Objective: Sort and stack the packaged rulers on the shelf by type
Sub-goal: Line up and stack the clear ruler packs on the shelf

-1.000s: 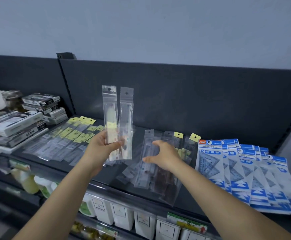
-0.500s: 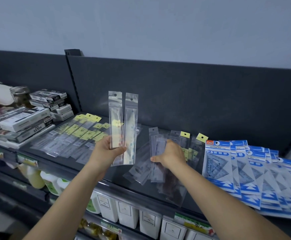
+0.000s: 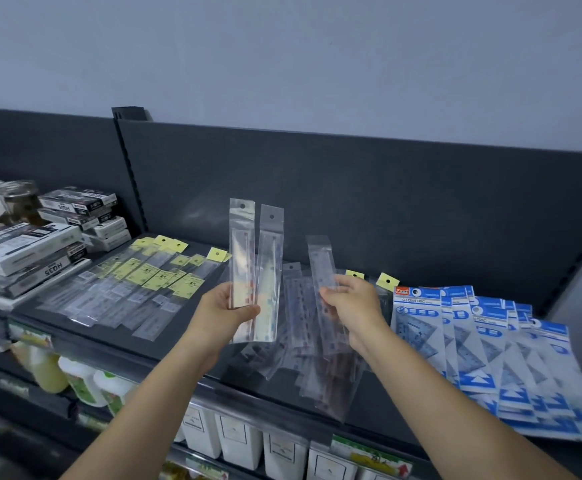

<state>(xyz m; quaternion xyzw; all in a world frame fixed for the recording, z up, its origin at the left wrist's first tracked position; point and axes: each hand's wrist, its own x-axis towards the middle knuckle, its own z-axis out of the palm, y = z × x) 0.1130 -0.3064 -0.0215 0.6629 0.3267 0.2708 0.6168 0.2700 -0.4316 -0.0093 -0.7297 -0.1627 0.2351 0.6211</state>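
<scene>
Pinched between thumb and fingers, two clear packaged rulers stand upright side by side in the left hand, held by their lower halves. The right hand pinches a third clear-sleeved ruler near its middle, tilted slightly and raised just to the right of that pair. Under both grips runs the dark shelf, where the sorting looks partly done. Well to the right of the right hand, the blue geometry-set packs are fanned in an overlapping row, grouped by kind but not squared into a stack. Left of the left hand, the yellow-tagged rulers lie in a similar spread row. Directly below and between the hands sits a loose pile of clear sleeves, crossed over one another, with two more yellow tags showing just behind the right hand. That pile seems to be the main work left, along with tidying the rows. Compared with half a second ago, the right hand was pressed down on the pile and now has one sleeve lifted clear of it, while the left hand keeps the same pair upright.
</scene>
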